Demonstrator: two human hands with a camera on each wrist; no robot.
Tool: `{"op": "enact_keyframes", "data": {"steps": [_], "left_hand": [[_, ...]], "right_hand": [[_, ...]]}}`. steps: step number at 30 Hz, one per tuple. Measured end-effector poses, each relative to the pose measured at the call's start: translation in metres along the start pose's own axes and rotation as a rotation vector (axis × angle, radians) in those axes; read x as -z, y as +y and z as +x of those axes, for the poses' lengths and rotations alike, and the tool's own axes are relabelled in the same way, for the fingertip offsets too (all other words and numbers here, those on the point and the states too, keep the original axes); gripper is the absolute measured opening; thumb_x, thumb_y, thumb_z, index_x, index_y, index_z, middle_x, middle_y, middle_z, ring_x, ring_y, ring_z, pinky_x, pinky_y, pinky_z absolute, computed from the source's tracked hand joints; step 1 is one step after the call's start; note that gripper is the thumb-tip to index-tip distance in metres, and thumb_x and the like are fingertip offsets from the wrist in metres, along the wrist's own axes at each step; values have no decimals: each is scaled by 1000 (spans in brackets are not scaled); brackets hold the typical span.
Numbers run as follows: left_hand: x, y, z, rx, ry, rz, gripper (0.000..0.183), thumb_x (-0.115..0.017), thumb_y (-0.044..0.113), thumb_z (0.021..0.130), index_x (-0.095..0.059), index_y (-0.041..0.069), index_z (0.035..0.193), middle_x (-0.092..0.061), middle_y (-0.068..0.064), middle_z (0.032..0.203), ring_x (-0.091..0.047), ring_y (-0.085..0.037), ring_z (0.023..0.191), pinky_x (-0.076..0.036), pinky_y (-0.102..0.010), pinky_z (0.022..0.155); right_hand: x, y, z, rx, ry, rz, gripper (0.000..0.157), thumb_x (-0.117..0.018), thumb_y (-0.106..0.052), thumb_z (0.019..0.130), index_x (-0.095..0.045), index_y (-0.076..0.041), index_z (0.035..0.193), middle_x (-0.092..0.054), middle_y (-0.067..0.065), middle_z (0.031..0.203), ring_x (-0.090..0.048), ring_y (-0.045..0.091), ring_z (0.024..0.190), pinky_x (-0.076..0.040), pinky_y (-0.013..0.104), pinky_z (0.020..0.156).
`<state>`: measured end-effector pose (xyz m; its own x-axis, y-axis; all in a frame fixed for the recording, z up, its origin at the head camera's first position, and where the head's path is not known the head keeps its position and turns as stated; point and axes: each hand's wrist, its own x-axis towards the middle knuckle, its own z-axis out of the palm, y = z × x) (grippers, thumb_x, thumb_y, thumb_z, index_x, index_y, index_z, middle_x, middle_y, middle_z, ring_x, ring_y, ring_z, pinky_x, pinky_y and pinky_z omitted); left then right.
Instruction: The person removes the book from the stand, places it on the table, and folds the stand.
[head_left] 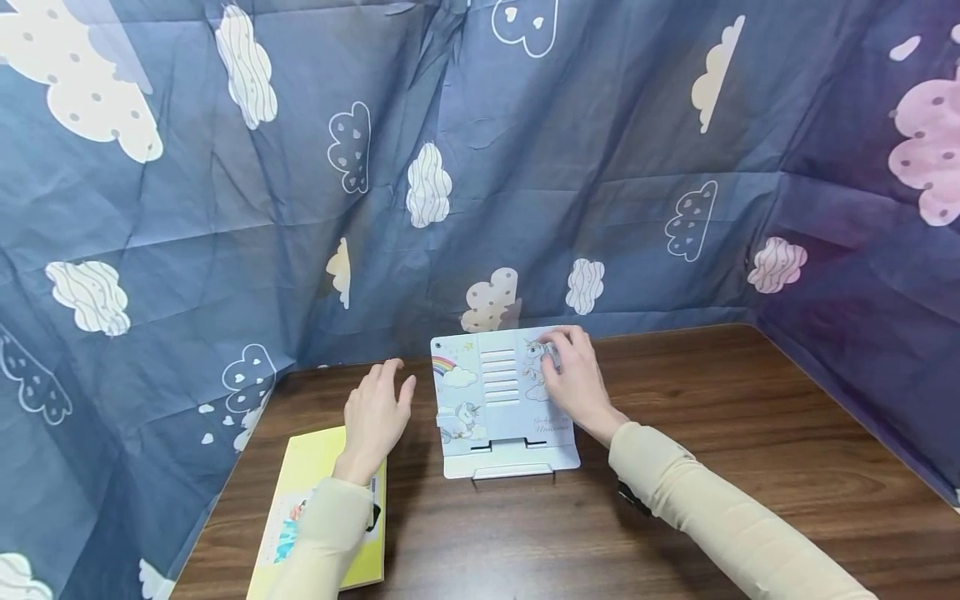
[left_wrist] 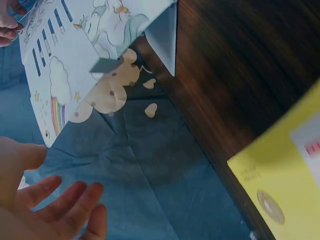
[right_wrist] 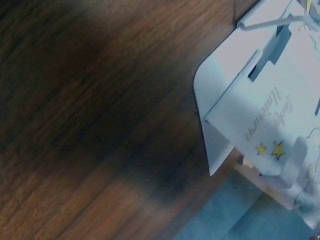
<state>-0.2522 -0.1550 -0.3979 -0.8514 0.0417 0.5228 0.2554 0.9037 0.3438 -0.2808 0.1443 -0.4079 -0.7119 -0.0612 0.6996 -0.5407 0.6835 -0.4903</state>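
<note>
A white book stand [head_left: 498,400] printed with unicorns, a rainbow and clouds is set up on the wooden table, its slotted panel leaning back. My right hand [head_left: 577,375] is at the panel's upper right, curved fingers and thumb holding its edge. In the left wrist view, fingers of that right hand [left_wrist: 9,27] show at the stand's far edge. My left hand [head_left: 377,412] hovers left of the stand, fingers loosely bent and holding nothing. Under the left forearm lies a yellow book [head_left: 318,454], partly covered by the sleeve. The right wrist view shows the stand's lower corner [right_wrist: 220,95].
A dark blue cloth [head_left: 360,233] with cloud prints hangs behind the table and along its sides. Brown wooden tabletop [head_left: 720,417] extends right of the stand and in front of it.
</note>
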Motion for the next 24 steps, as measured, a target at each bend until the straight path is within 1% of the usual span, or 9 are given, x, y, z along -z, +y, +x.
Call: {"op": "enact_keyframes", "data": {"steps": [3, 6, 10, 13, 16, 20, 22, 24], "left_hand": [[-9, 7, 5, 13, 9, -61, 38, -58, 32, 99, -57, 9, 129, -62, -13, 115, -63, -36, 93, -50, -52, 71], [-19, 13, 10, 21, 19, -109, 43, -59, 32, 98, -52, 10, 135, -60, -13, 118, -64, -36, 93, -51, -51, 69], [-31, 22, 16, 45, 24, -191, 53, -61, 34, 97, -45, 9, 142, -58, -15, 120, -64, -36, 94, -51, -51, 72], [-39, 27, 21, 83, 18, -263, 61, -61, 37, 97, -39, 10, 147, -56, -15, 124, -62, -35, 101, -51, -51, 79], [-44, 31, 25, 105, 8, -301, 64, -61, 38, 97, -36, 13, 149, -53, -14, 129, -60, -33, 104, -50, -50, 84], [-49, 31, 32, 95, 11, -289, 63, -64, 34, 95, -38, 12, 148, -53, -14, 129, -57, -30, 105, -49, -47, 87], [-50, 31, 36, 91, 24, -278, 62, -67, 32, 94, -42, 11, 146, -53, -13, 127, -56, -28, 103, -48, -45, 86], [-50, 31, 39, 91, 40, -281, 60, -71, 29, 92, -46, 10, 143, -54, -13, 123, -55, -27, 98, -48, -43, 82]], "right_hand": [[2, 7, 2, -34, 29, -13, 34, -57, 2, 88, -58, 2, 121, -49, 18, 118, -46, 32, 107, -40, 46, 88], [5, 10, 4, -79, 34, -2, 40, -57, -2, 90, -51, 3, 129, -48, 20, 118, -45, 33, 107, -39, 46, 89], [9, 15, 7, -177, 14, 29, 39, -56, -7, 95, -49, 2, 132, -48, 21, 117, -47, 33, 105, -40, 46, 89], [11, 20, 9, -257, 5, 58, 36, -57, -12, 98, -49, 1, 131, -50, 19, 115, -50, 31, 103, -42, 45, 89], [12, 26, 12, -305, 6, 65, 31, -57, -17, 99, -54, -1, 125, -53, 16, 109, -52, 29, 98, -43, 42, 87], [11, 33, 16, -348, 2, 66, 21, -56, -23, 100, -63, -5, 109, -61, 10, 94, -54, 25, 84, -43, 37, 77], [11, 33, 19, -368, 2, 78, 21, -56, -26, 100, -66, -7, 100, -63, 8, 86, -55, 24, 79, -42, 35, 73], [10, 33, 22, -395, 1, 97, 23, -57, -28, 100, -68, -8, 96, -64, 6, 82, -55, 22, 76, -42, 34, 71]]}}
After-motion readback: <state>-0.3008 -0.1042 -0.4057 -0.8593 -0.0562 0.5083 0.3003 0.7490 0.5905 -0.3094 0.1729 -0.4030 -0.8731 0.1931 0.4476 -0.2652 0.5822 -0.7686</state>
